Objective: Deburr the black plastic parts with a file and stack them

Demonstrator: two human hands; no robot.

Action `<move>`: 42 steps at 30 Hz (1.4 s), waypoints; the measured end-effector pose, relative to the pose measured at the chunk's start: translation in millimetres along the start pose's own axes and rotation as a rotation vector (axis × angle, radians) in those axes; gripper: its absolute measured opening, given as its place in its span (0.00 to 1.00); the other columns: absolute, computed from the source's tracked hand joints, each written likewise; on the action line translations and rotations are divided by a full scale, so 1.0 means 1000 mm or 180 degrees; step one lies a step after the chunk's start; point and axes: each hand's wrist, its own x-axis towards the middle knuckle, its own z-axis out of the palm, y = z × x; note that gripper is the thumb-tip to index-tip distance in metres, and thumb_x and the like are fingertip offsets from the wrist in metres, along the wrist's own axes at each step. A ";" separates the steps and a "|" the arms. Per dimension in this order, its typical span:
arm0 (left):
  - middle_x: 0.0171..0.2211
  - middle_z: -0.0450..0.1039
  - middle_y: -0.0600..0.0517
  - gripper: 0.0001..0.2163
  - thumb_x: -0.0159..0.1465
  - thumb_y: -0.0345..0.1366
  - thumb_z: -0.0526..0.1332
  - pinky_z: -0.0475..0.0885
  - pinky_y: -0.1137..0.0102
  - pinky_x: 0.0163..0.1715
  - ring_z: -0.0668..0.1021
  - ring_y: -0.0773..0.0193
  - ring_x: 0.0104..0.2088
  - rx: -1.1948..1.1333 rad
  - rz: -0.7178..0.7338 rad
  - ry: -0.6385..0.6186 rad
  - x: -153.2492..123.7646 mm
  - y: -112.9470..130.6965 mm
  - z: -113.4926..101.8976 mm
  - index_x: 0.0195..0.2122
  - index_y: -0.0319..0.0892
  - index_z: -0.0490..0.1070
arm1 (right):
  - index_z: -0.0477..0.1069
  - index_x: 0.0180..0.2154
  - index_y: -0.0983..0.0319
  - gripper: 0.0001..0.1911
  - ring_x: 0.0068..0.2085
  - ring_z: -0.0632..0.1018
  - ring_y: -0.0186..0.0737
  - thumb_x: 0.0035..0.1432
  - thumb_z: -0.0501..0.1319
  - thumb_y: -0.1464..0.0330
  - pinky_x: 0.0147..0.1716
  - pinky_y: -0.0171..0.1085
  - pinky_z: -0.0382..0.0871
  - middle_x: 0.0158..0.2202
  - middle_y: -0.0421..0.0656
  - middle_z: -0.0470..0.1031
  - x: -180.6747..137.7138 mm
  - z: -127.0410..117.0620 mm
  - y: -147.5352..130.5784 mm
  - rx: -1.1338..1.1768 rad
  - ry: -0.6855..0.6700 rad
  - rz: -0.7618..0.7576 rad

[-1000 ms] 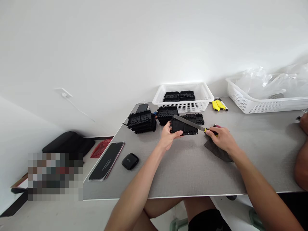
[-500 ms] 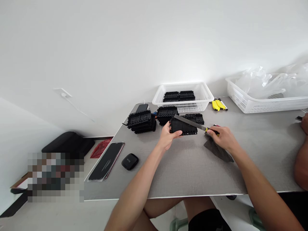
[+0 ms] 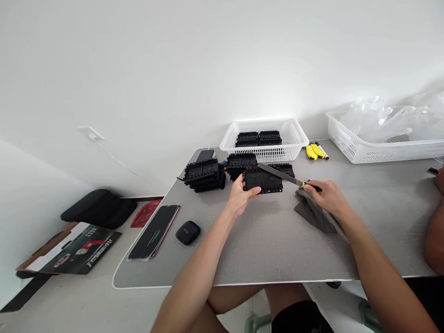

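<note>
My left hand (image 3: 240, 198) grips the left end of a flat black plastic part (image 3: 264, 181), holding it a little above the grey table (image 3: 270, 240). My right hand (image 3: 326, 196) is closed on the yellow-and-black handle of a long metal file (image 3: 279, 174). The file's blade lies slantwise across the top of the black part. A dark grey cloth (image 3: 314, 213) lies on the table under my right hand.
More black parts (image 3: 204, 175) are stacked behind, and others lie in a white basket (image 3: 265, 138). Yellow tools (image 3: 315, 151) lie beside it. A second basket (image 3: 381, 149) with plastic bags stands at right. A phone (image 3: 154, 231) and small black case (image 3: 187, 232) lie at left. Another person's arm (image 3: 435, 231) is at far right.
My right hand has drawn the file to the right across the black part. The part is tilted flatter than before. My left hand has stayed put.
</note>
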 end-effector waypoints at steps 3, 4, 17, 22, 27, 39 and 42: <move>0.40 0.74 0.48 0.30 0.43 0.36 0.76 0.80 0.60 0.35 0.79 0.57 0.38 0.0018 -0.0003 -0.0057 -0.001 -0.002 0.003 0.47 0.42 0.66 | 0.75 0.32 0.60 0.22 0.24 0.68 0.37 0.64 0.50 0.54 0.27 0.36 0.56 0.22 0.41 0.71 0.000 0.010 -0.010 -0.0035 -0.0041 -0.0072; 0.40 0.74 0.48 0.30 0.43 0.36 0.76 0.80 0.60 0.34 0.79 0.57 0.37 0.0016 0.0012 -0.0062 -0.002 -0.002 0.004 0.47 0.43 0.66 | 0.75 0.32 0.59 0.21 0.24 0.68 0.37 0.64 0.50 0.54 0.27 0.36 0.56 0.21 0.41 0.71 0.000 0.012 -0.012 -0.0072 -0.0040 -0.0076; 0.41 0.74 0.48 0.31 0.43 0.37 0.76 0.80 0.61 0.34 0.79 0.56 0.38 0.0114 0.0165 -0.0001 -0.002 0.001 0.003 0.46 0.43 0.65 | 0.72 0.28 0.61 0.22 0.23 0.66 0.36 0.64 0.50 0.54 0.26 0.35 0.55 0.20 0.40 0.68 0.002 0.006 -0.008 0.0311 -0.0114 0.0005; 0.41 0.74 0.47 0.31 0.44 0.40 0.76 0.80 0.59 0.35 0.79 0.53 0.41 0.0194 0.0276 -0.0022 -0.002 0.000 0.004 0.47 0.44 0.64 | 0.70 0.26 0.60 0.22 0.23 0.66 0.36 0.64 0.49 0.54 0.25 0.35 0.54 0.19 0.40 0.67 0.003 0.011 -0.012 0.0309 -0.0170 -0.0010; 0.40 0.74 0.48 0.30 0.43 0.40 0.76 0.80 0.60 0.35 0.79 0.53 0.41 0.0183 0.0363 0.0157 0.002 -0.003 -0.001 0.45 0.44 0.64 | 0.66 0.23 0.61 0.24 0.23 0.65 0.35 0.64 0.49 0.53 0.25 0.35 0.55 0.19 0.39 0.66 0.003 0.004 0.004 0.0345 -0.0019 0.0176; 0.42 0.75 0.47 0.31 0.42 0.40 0.76 0.80 0.62 0.33 0.79 0.53 0.40 0.0188 0.0417 0.0244 0.003 -0.003 -0.002 0.46 0.44 0.65 | 0.67 0.24 0.60 0.22 0.24 0.67 0.36 0.64 0.50 0.54 0.26 0.35 0.55 0.20 0.40 0.68 0.001 0.008 -0.007 0.0385 0.0115 0.0253; 0.41 0.75 0.48 0.30 0.42 0.40 0.76 0.80 0.62 0.33 0.79 0.54 0.39 0.0173 0.0376 0.0268 0.003 -0.004 -0.002 0.45 0.43 0.65 | 0.66 0.23 0.61 0.23 0.23 0.66 0.35 0.64 0.50 0.54 0.26 0.36 0.55 0.19 0.39 0.67 0.001 0.007 -0.004 0.0398 0.0165 0.0310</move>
